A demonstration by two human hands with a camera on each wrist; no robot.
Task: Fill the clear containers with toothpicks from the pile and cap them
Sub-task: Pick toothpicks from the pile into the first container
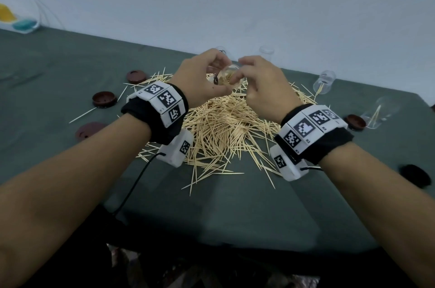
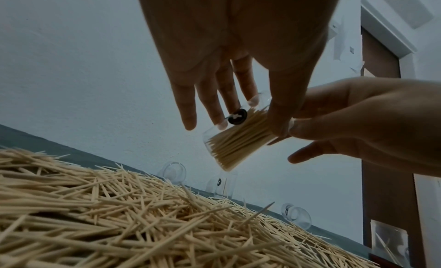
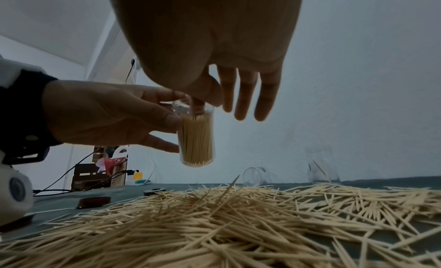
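My left hand point(image 1: 211, 71) grips a clear container point(image 1: 229, 75) packed with toothpicks and holds it tilted above the toothpick pile point(image 1: 223, 127). In the left wrist view its thumb and fingers wrap the container point(image 2: 238, 140), which bears a small black sticker. My right hand point(image 1: 236, 76) meets the open mouth, where thumb and index finger pinch the rim. From the right wrist, the container point(image 3: 197, 140) hangs upright over the pile point(image 3: 238, 215), with my right hand's point(image 3: 207, 100) other fingers straight. No cap is on it.
Dark red caps point(image 1: 104, 98) lie left of the pile on the green table, and another cap point(image 1: 356, 122) lies right. Empty clear containers stand at the back point(image 1: 266, 52) and lie on their sides at the right point(image 1: 324, 81). The wall runs close behind.
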